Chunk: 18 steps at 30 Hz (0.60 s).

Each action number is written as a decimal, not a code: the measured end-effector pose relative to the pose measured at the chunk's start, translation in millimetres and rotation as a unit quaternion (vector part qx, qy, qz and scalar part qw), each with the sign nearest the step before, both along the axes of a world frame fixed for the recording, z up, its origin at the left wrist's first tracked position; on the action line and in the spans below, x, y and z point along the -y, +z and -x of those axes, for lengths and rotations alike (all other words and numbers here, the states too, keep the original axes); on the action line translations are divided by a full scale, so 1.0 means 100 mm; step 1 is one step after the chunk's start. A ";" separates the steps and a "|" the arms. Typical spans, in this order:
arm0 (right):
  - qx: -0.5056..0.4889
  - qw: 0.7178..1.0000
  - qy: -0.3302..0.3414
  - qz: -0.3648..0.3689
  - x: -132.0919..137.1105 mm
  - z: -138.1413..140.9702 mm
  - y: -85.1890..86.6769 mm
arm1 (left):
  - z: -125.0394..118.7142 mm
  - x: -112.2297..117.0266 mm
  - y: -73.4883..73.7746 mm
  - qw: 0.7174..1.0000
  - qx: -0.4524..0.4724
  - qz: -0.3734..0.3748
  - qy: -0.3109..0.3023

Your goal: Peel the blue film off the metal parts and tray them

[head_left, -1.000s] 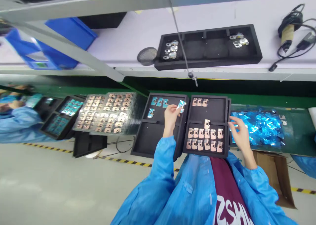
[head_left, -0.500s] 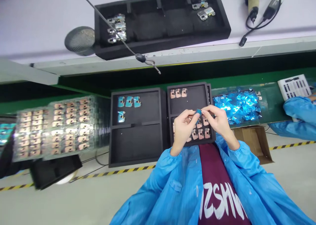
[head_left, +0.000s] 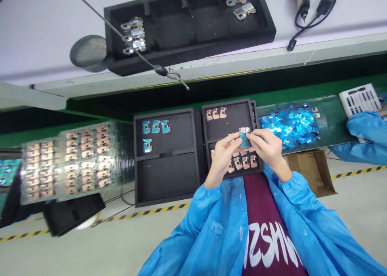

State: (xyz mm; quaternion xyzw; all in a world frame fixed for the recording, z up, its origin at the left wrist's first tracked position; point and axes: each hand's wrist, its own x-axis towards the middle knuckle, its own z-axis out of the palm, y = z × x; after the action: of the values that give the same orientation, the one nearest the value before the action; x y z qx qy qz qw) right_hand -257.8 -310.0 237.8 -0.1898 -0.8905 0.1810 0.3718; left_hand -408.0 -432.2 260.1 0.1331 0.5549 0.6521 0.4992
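Between both hands, over the right-hand black tray (head_left: 230, 129), is a small metal plate with a blue face (head_left: 245, 141). My left hand (head_left: 224, 151) is closed on its left edge with thumb and fingers. On its right edge, the fingertips of my right hand (head_left: 268, 146) are pinched. Below the hands lie copper-coloured plates (head_left: 245, 162) in rows, partly covered by the fingers. Several more copper plates (head_left: 216, 113) sit in the tray's upper compartment. To the left, another black tray (head_left: 169, 179) holds a few blue-faced plates (head_left: 156, 126) in its upper part.
A heap of shiny blue film pieces (head_left: 290, 126) lies to the right, near a co-worker's blue sleeve (head_left: 364, 136). Stacked clear trays of copper parts (head_left: 86, 157) stand at left. A long black tray (head_left: 193, 28) rests on the shelf, with a cord hook (head_left: 175, 76) hanging before it.
The plate between my hands has turned, so its blue face and metal upper end now show. Both hands stay over the same tray. The whole view has shifted slightly.
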 end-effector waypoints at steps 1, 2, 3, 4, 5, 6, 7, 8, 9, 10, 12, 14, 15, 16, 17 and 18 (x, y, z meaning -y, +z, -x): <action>0.012 1.000 0.021 -0.015 -0.02 -0.04 -0.01 | 0.02 -0.01 -0.03 0.999 0.047 0.005 -0.001; 0.022 0.998 0.045 -0.027 -0.03 -0.07 -0.03 | 0.04 -0.01 -0.06 0.996 0.086 0.008 -0.001; 0.029 0.997 0.067 -0.035 -0.04 -0.11 -0.04 | 0.06 -0.02 -0.09 0.993 0.116 0.009 0.002; 0.031 0.995 0.084 -0.039 -0.04 -0.15 -0.05 | 0.08 -0.04 -0.14 0.990 0.139 0.008 0.009; 0.030 0.994 0.098 -0.040 -0.02 -0.18 -0.07 | 0.09 -0.05 -0.19 0.988 0.154 0.007 0.020; 0.025 0.993 0.110 -0.037 0.00 -0.22 -0.10 | 0.11 -0.07 -0.25 0.986 0.162 0.008 0.035; 0.015 0.993 0.118 -0.030 0.02 -0.25 -0.15 | 0.13 -0.08 -0.33 0.985 0.161 0.012 0.054; 0.003 0.993 0.119 -0.014 0.05 -0.28 -0.21 | 0.15 -0.09 -0.41 0.985 0.151 0.017 0.080; -0.012 0.994 0.110 0.012 0.07 -0.32 -0.29 | 0.19 -0.11 -0.51 0.985 0.130 0.026 0.109; -0.026 0.994 0.087 0.052 0.07 -0.35 -0.39 | 0.23 -0.12 -0.62 0.985 0.097 0.037 0.139; -0.030 0.981 -0.015 0.191 0.00 -0.41 -0.66 | 0.34 -0.16 -0.85 0.979 0.007 0.080 0.186; 0.008 0.919 -0.156 0.362 -0.19 -0.48 -0.98 | 0.49 -0.25 -1.07 0.967 -0.097 0.156 0.178; 0.035 0.877 -0.215 0.429 -0.32 -0.51 -1.14 | 0.57 -0.31 -1.17 0.958 -0.141 0.195 0.159; 0.059 0.841 -0.256 0.473 -0.47 -0.54 -1.30 | 0.66 -0.40 -1.26 0.949 -0.175 0.226 0.136; 0.079 0.818 -0.282 0.496 -0.61 -0.56 -1.44 | 0.74 -0.50 -1.34 0.942 -0.200 0.245 0.115; 0.094 0.805 -0.297 0.505 -0.76 -0.58 -1.57 | 0.82 -0.61 -1.41 0.937 -0.219 0.254 0.099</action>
State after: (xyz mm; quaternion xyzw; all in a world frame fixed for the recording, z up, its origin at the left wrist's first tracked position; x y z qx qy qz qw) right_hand -199.7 -234.4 80.7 -0.6222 -0.6039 0.4669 0.1739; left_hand -489.9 -370.9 119.4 0.0856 0.8077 0.4905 0.3157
